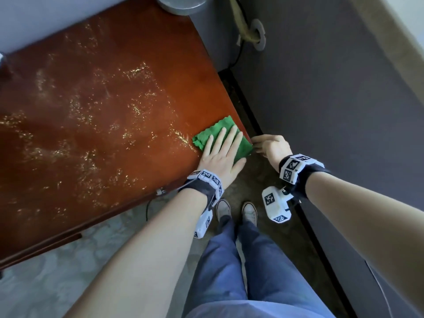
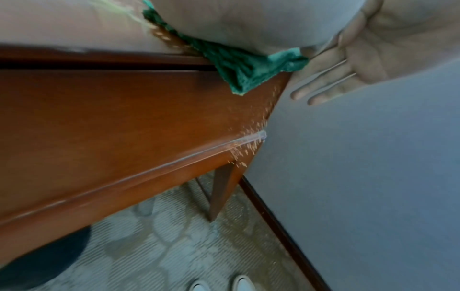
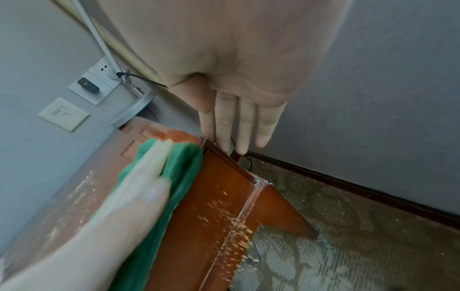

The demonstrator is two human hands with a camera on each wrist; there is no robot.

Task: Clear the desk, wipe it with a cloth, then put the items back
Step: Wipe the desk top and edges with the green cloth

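Observation:
A green cloth lies at the right edge of the reddish-brown desk, near its front corner. My left hand presses flat on it with straight fingers. One cloth corner hangs over the desk edge. Pale crumbs are strewn over the desktop, and some crumbs fall past the desk's side. My right hand is held just off the edge beside the cloth, palm up below desk level in the left wrist view, fingers straight and empty.
A round grey lamp base stands at the desk's back right corner. Behind it are wall sockets with a plugged cable. A grey wall with a dark skirting runs close along the right. Patterned carpet and my white shoes lie below.

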